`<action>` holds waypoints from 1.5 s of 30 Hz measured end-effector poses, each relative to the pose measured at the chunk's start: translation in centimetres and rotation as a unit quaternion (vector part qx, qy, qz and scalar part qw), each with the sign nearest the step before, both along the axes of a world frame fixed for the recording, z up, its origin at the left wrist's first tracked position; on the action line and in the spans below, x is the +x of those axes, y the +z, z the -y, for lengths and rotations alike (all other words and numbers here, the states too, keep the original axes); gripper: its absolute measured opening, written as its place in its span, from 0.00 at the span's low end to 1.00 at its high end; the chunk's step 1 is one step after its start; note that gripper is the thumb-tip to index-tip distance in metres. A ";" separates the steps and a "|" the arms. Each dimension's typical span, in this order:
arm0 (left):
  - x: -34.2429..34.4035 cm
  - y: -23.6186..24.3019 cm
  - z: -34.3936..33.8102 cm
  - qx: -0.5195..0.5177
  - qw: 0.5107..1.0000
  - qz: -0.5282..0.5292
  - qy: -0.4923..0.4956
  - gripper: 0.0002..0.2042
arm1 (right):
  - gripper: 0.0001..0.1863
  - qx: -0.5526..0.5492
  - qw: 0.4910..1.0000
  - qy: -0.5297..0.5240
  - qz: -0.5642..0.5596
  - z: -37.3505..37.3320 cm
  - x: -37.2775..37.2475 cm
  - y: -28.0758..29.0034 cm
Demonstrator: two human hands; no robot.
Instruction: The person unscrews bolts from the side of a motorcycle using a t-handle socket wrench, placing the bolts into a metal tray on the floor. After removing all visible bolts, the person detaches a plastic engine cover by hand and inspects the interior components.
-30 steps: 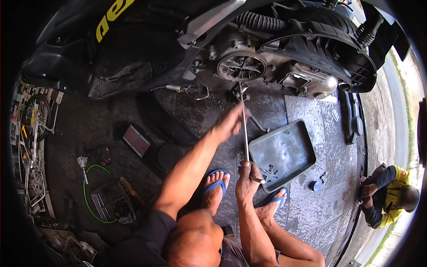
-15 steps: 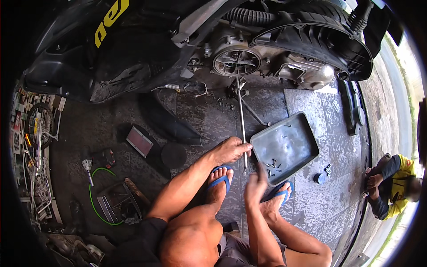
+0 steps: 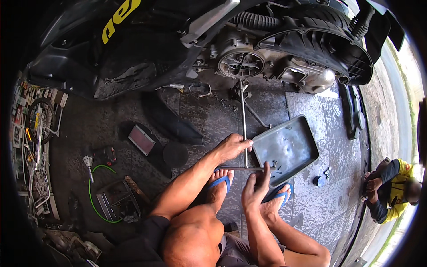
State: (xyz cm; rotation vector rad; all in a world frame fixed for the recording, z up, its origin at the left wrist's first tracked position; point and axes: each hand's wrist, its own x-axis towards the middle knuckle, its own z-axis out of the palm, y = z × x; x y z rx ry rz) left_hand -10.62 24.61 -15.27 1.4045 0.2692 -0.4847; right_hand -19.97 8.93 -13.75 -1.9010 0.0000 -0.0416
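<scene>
My left hand (image 3: pixel 234 146) is closed around the shaft of a long T-handle wrench (image 3: pixel 243 111), thumb along its near part. The wrench's far end reaches up to the underside of a scooter engine (image 3: pixel 242 62) with a round opening. Its crossbar (image 3: pixel 244 168) lies sideways close to my feet. My right hand (image 3: pixel 256 189) has its fingers apart, one raised finger against the crossbar's right end. Just right of the wrench is a grey rectangular tray (image 3: pixel 311 138) holding several dark bolts (image 3: pixel 274 165).
A cordless power tool (image 3: pixel 105 155) and a green hose (image 3: pixel 91 200) lie left. An air filter panel (image 3: pixel 141 139) and black covers (image 3: pixel 171 120) are nearer the middle. A blue cap (image 3: pixel 318 180) sits right of the tray. A person in yellow and black (image 3: pixel 391 191) crouches far right.
The wrench's crossbar has swung to lie sideways. My right hand, blurred before beside the tray, now has a finger against the bar's end. My left hand stays on the shaft.
</scene>
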 end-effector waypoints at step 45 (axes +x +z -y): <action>0.0 -1.1 -2.3 -0.029 0.999 0.022 -0.029 0.16 | 0.33 0.096 0.982 -0.067 -0.149 1.1 2.0 0.3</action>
